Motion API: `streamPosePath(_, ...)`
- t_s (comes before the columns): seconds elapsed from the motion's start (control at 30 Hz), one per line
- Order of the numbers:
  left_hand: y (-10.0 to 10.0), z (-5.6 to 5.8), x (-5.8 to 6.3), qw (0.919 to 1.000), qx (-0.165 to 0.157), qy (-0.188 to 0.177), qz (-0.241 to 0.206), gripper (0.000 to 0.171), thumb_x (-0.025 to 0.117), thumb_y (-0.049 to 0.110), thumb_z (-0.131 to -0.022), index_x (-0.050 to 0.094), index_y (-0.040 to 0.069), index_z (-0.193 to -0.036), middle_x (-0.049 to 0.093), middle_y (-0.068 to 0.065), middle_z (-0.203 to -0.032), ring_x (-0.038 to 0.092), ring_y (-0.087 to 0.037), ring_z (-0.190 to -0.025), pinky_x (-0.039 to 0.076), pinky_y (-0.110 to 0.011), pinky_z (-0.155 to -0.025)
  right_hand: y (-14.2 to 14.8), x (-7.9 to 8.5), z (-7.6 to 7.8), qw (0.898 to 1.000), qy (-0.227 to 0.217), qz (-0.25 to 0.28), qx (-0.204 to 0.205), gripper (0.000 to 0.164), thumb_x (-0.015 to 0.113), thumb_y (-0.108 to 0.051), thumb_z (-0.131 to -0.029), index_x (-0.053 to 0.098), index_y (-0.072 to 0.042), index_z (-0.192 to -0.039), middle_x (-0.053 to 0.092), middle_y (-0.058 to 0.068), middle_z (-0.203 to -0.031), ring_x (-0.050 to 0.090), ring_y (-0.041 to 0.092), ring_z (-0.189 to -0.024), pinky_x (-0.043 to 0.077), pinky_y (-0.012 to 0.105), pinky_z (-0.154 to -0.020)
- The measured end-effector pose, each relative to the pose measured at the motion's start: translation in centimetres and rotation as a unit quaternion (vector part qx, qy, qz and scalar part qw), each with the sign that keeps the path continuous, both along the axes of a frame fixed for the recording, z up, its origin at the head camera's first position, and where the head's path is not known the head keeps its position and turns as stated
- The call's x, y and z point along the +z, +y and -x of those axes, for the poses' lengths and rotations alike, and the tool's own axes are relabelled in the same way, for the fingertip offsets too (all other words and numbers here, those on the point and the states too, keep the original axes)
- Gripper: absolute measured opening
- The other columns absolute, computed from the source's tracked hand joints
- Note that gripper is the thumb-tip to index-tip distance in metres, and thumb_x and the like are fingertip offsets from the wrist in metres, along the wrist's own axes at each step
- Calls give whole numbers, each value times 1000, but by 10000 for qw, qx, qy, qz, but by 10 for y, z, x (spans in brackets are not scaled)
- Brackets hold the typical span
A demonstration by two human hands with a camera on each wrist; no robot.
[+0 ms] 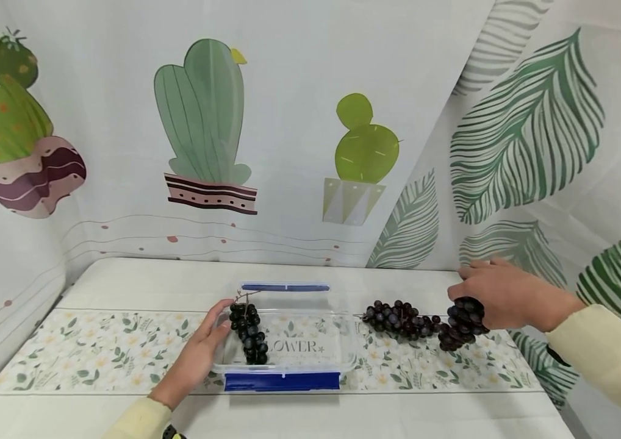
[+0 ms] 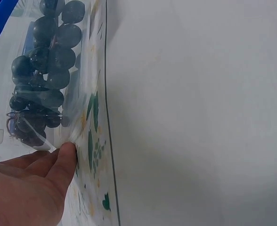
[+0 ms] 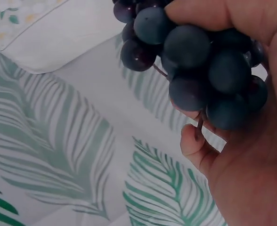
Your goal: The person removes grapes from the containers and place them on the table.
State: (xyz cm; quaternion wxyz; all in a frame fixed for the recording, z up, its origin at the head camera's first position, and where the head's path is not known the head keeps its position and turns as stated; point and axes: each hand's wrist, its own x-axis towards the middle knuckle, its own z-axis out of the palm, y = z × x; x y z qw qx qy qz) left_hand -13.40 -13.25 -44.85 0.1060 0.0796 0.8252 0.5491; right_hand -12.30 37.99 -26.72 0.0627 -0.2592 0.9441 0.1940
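Three bunches of dark grapes are visible: the first bunch (image 1: 249, 338) lies at the left inside one clear container (image 1: 316, 367) showing two blue latches (image 1: 282, 382); the second bunch (image 1: 398, 318) rests on the worktop (image 1: 69, 414); the right hand (image 1: 510, 296) grasps the third bunch (image 1: 462, 323). The left hand (image 1: 197, 353), fingers extended, touches the container's left side.

Pale yellow sleeves (image 1: 609, 366), lower left and lower right; a black-and-yellow piece (image 1: 171, 433), possibly a wristband, bottom left.
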Motion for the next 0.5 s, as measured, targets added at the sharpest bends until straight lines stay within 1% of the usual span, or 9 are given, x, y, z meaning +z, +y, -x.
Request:
streamPosePath(0.07, 0, 0, -1, 10000, -8, -19, -27, 50, 30, 42, -116, 21, 35, -164, 19, -21, -174, 19, -47, -159, 21, -72, -125, 4, -5, -1, 9999, -65, -105, -87, 52, 87, 1, -74, 73, -36, -108, 69, 4, -111, 65, 40, -110, 50, 71, -92)
streamPosePath(0.1, 1, 0, -1, 10000, -10, -33, -39, 50, 30, 42, -116, 20, 35, -165, 19, -21, -174, 19, -47, -160, 20, -72, -125, 6, -8, -1, 9998, -63, -161, -101, 51, 86, 2, -75, 73, -35, -107, 69, 3, -110, 65, 37, -107, 50, 69, -91)
streamPosePath(0.17, 1, 1, -1, 10000, -16, -55, -70, 50, 30, 41, -116, 20, 35, -165, 18, -21, -174, 18, -47, -160, 20, -72, -126, 10, -12, -2, 9996, -48, -251, -136, 51, 85, 4, -76, 74, -34, -107, 70, 4, -112, 65, 38, -108, 50, 69, -93)
streamPosePath(0.23, 1, 1, -2, 9999, -22, -76, -97, 51, 30, 41, -116, 20, 35, -165, 17, -21, -174, 17, -47, -160, 19, -72, -126, 12, -14, -3, 9991, -32, -378, -198, 52, 83, 8, -76, 75, -33, -107, 68, 2, -108, 64, 35, -105, 51, 67, -93)
streamPosePath(0.3, 1, 1, -1, 9999, -33, -74, -102, 51, 30, 41, -116, 19, 34, -165, 17, -21, -174, 17, -47, -160, 19, -72, -126, 13, -17, -3, 9986, -42, -462, -271, 53, 81, 10, -77, 75, -33, -107, 68, 3, -109, 64, 36, -106, 51, 64, -92)
streamPosePath(0.37, 0, 1, -1, 9999, -42, -51, -78, 51, 30, 42, -116, 19, 34, -165, 17, -20, -174, 18, -47, -160, 19, -72, -126, 12, -21, -3, 9983, -94, -485, -314, 53, 80, 11, -78, 75, -32, -109, 69, 4, -110, 64, 38, -110, 50, 65, -95)
streamPosePath(0.5, -1, 0, -1, 10000, -15, -16, -20, 51, 30, 43, -116, 20, 35, -165, 19, -20, -174, 20, -47, -159, 20, -72, -126, 6, -33, -6, 9987, -107, -466, -179, 51, 82, 7, -78, 75, -33, -108, 66, 0, -104, 62, 33, -103, 50, 56, -86)
